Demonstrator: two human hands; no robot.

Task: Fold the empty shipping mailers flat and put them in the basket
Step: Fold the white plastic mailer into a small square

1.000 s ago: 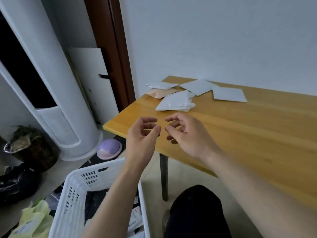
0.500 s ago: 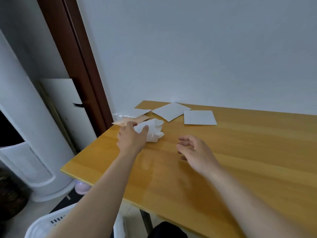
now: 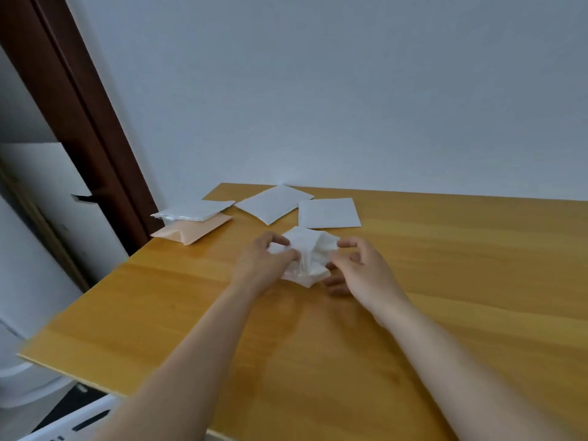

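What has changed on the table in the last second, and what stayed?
The left hand reached out, gripped the crumpled white plastic mailer and pulled it clear of the pile; the right hand now pinches its other side. The two flat white mailers and the peach mailer stayed in place.

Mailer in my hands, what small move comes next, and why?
Probably spread the mailer flat on the table: left hand and right hand pinch its sides, and it is crumpled, not flat enough to fold.

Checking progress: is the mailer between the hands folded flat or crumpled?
Crumpled: the mailer bunches up in creases, held by left hand and right hand.
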